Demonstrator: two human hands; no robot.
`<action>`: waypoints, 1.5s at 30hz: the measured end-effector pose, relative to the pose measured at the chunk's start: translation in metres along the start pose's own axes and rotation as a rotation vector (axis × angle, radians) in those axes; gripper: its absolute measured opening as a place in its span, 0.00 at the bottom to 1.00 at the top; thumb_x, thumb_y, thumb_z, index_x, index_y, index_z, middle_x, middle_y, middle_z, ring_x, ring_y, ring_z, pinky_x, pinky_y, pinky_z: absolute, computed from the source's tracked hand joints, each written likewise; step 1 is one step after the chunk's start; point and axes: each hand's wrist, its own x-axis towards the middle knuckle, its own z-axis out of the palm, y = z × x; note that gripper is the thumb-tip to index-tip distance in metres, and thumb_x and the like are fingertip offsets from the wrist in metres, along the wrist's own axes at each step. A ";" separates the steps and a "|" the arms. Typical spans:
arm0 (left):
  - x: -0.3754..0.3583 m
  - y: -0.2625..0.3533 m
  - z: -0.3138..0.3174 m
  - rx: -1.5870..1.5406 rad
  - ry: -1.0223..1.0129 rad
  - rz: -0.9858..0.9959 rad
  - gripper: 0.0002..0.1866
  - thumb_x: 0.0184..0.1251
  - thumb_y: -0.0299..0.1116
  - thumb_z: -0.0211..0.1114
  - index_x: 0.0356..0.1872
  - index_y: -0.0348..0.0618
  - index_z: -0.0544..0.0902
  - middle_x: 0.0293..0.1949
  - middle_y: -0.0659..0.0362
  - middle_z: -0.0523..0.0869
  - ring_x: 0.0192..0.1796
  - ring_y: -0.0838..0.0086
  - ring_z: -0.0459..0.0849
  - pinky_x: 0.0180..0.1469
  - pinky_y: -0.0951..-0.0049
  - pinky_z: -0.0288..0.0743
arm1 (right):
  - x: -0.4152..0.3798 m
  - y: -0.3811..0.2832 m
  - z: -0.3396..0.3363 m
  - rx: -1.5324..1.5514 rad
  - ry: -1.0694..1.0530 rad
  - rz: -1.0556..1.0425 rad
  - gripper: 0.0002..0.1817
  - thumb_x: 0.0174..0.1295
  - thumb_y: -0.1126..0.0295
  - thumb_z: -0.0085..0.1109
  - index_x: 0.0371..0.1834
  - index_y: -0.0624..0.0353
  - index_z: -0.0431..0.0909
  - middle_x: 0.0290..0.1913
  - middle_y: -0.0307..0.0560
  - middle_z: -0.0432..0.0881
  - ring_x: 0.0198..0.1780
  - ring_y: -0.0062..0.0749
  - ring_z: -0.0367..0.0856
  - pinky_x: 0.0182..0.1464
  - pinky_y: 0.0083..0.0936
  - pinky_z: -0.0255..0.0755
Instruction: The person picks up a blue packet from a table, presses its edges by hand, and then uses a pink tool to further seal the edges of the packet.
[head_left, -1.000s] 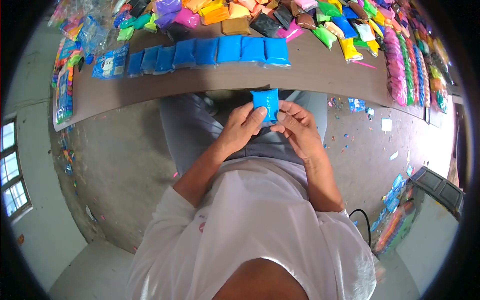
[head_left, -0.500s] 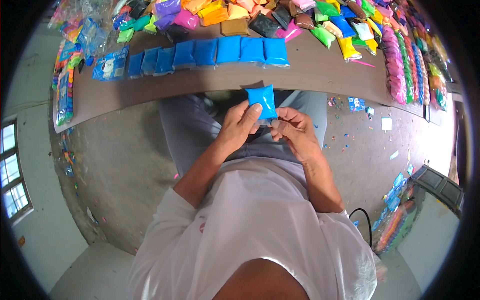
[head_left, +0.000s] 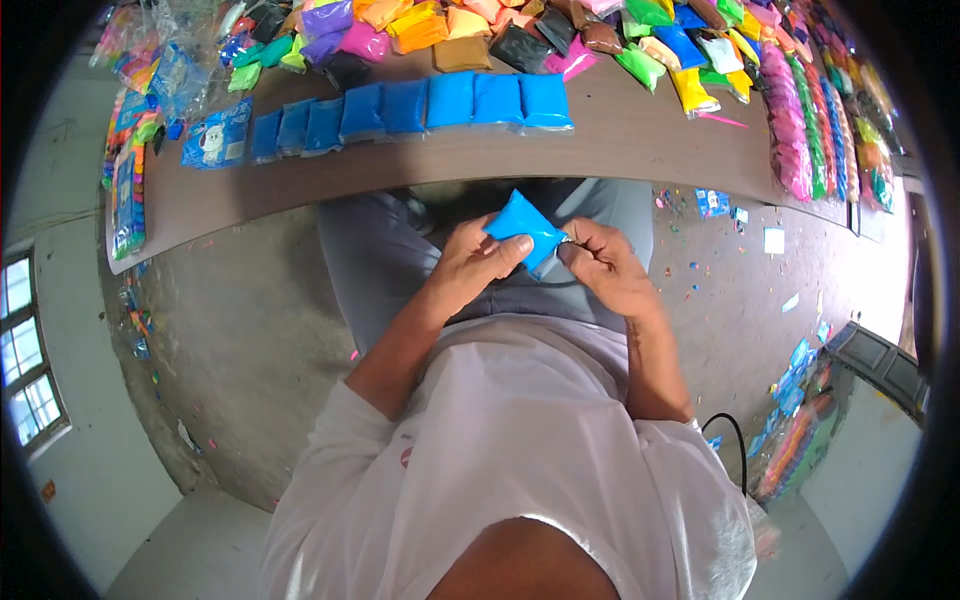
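A small, plump blue packet (head_left: 527, 230) with a clear plastic edge is held above my lap, tilted with one corner pointing up. My left hand (head_left: 474, 262) is closed on its left side, thumb lying across the front. On the other side, my right hand (head_left: 606, 265) pinches the packet's right corner along the clear edge between thumb and fingers. What lies under the right fingertips is too small to make out. On the table in front, a row of similar blue packets (head_left: 404, 107) lies side by side, with a printed blue pouch (head_left: 216, 137) at its left end.
A heap of many-coloured packets (head_left: 462, 55) covers the back of the brown table (head_left: 610, 155). Long bags of coloured packets (head_left: 787, 125) lie at the right, more bags (head_left: 128, 190) at the left. Scraps litter the floor; a dark crate (head_left: 880, 368) stands at right.
The blue packet has turned clockwise and dropped slightly, from nearly upright to tilted. My right hand has shifted a little right, at the packet's corner. The left hand still grips it.
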 end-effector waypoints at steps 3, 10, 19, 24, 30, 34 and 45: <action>0.000 -0.002 0.001 0.039 -0.004 0.000 0.16 0.68 0.45 0.59 0.31 0.41 0.77 0.23 0.66 0.74 0.25 0.84 0.67 0.26 0.80 0.61 | -0.001 0.005 -0.008 -0.095 -0.092 0.020 0.02 0.60 0.76 0.51 0.31 0.62 0.73 0.25 0.29 0.65 0.29 0.12 0.60 0.28 0.14 0.57; 0.007 -0.001 0.003 0.030 0.075 0.006 0.18 0.69 0.47 0.59 0.33 0.39 0.76 0.22 0.65 0.75 0.23 0.84 0.69 0.24 0.81 0.62 | 0.001 0.001 0.001 0.313 0.128 0.077 0.05 0.61 0.76 0.52 0.34 0.64 0.78 0.27 0.36 0.76 0.26 0.15 0.68 0.29 0.14 0.64; 0.006 0.003 0.006 -0.146 0.166 -0.046 0.15 0.73 0.45 0.53 0.36 0.43 0.77 0.27 0.65 0.76 0.24 0.84 0.66 0.25 0.82 0.57 | 0.000 0.022 0.014 0.470 0.217 0.054 0.12 0.62 0.65 0.62 0.40 0.63 0.80 0.30 0.39 0.81 0.27 0.17 0.75 0.29 0.14 0.70; 0.006 0.005 0.010 -0.168 0.151 -0.052 0.15 0.73 0.45 0.53 0.36 0.44 0.77 0.25 0.66 0.74 0.24 0.84 0.66 0.25 0.83 0.57 | 0.005 0.019 0.019 0.405 0.219 0.026 0.12 0.63 0.65 0.60 0.40 0.64 0.81 0.30 0.40 0.81 0.27 0.18 0.76 0.28 0.16 0.70; 0.005 0.000 0.006 -0.199 0.126 -0.057 0.14 0.72 0.45 0.54 0.36 0.45 0.76 0.25 0.66 0.73 0.24 0.84 0.65 0.25 0.83 0.56 | 0.006 0.023 0.019 0.500 0.211 0.028 0.11 0.63 0.66 0.60 0.41 0.64 0.82 0.31 0.39 0.83 0.27 0.17 0.77 0.27 0.13 0.69; 0.004 0.001 0.008 -0.224 0.120 -0.068 0.14 0.72 0.45 0.54 0.35 0.45 0.76 0.25 0.66 0.73 0.24 0.84 0.65 0.25 0.82 0.55 | 0.006 0.021 0.020 0.500 0.221 0.039 0.11 0.63 0.66 0.60 0.39 0.65 0.81 0.28 0.40 0.81 0.27 0.19 0.77 0.28 0.15 0.70; 0.004 -0.002 0.008 -0.212 0.120 -0.060 0.15 0.72 0.45 0.54 0.34 0.45 0.75 0.25 0.65 0.73 0.24 0.84 0.66 0.25 0.82 0.56 | 0.004 0.023 0.021 0.494 0.250 0.028 0.12 0.62 0.63 0.62 0.35 0.62 0.82 0.29 0.39 0.82 0.27 0.18 0.77 0.29 0.15 0.69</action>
